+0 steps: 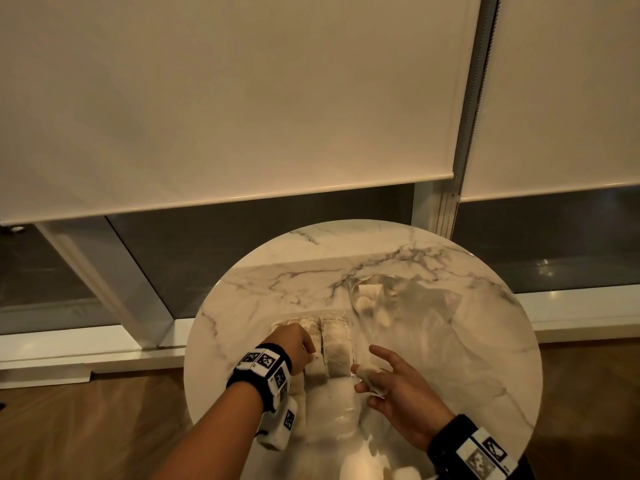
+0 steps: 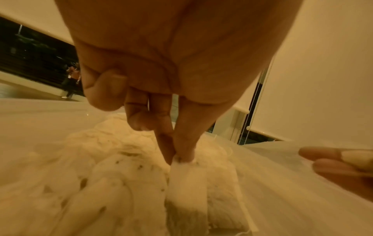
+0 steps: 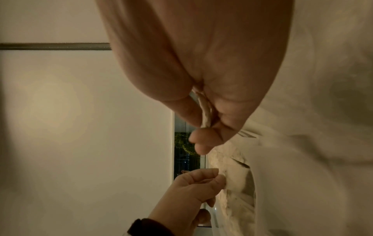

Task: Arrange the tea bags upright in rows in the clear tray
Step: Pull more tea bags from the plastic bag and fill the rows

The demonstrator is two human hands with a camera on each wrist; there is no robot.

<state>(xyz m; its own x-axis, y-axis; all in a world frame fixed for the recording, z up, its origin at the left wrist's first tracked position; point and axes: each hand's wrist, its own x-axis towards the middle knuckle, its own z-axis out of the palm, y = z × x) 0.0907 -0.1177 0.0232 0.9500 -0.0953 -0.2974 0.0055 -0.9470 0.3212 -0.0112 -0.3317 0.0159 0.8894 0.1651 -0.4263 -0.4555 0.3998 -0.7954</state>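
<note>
The left hand (image 2: pixel 161 67) pinched the top of one tea bag (image 2: pixel 187 178), standing tall in the clear tray (image 1: pixel 354 336) beside full rows. The right hand (image 1: pixel 398 393) held another bag, just right of the tray.

Desk (image 1: pixel 398 258): polished marble-look top, white with grey veins, glossy. Tea bags (image 1: pixel 337 344): soft, matt, fibrous paper, dark specks showing through; clear tray (image 1: pixel 351 424) and crumpled bag (image 1: pixel 422 306) are thin, shiny transparent plastic. Roller blinds (image 1: pixel 242 98): matt cloth, beaded metal chain (image 1: pixel 448 209); floor (image 1: pixel 86 427): smooth wood.
</note>
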